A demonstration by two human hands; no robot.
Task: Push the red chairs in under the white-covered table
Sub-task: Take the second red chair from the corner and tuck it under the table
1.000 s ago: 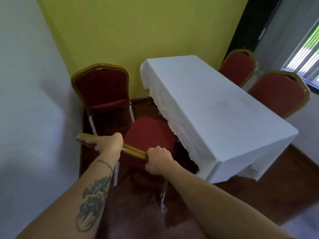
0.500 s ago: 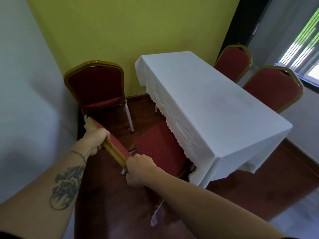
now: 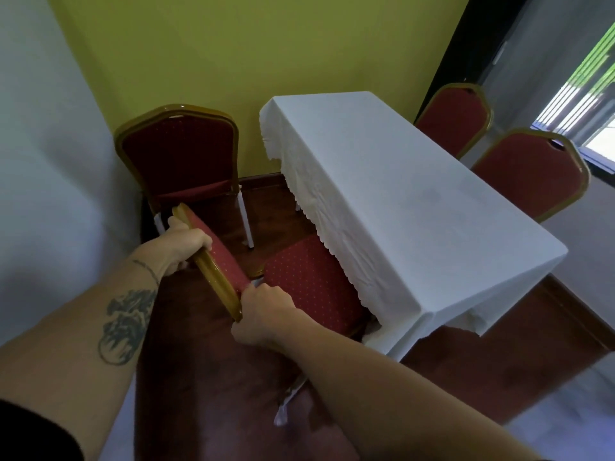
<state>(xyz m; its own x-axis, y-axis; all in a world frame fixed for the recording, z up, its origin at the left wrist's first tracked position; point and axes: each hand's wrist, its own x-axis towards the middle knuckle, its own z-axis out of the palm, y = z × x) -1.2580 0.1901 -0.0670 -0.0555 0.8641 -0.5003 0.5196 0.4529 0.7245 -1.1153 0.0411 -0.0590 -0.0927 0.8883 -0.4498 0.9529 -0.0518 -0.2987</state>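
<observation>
- Our left hand and right hand each clasp the gold-framed backrest of the red padded chair, its seat partly beneath the white-clothed table.
- Risk: an angled push may snag the scalloped cloth hem and drag it.

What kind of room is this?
Probably a small dining or function room: a table under a white tablecloth, matching red banquet chairs with gold frames around it, and a window.

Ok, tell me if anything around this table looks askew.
The far chair by the yellow wall stands pulled out, clear of the table. The tablecloth hangs wrinkled along its near side. Nothing looks spilled or broken.
</observation>
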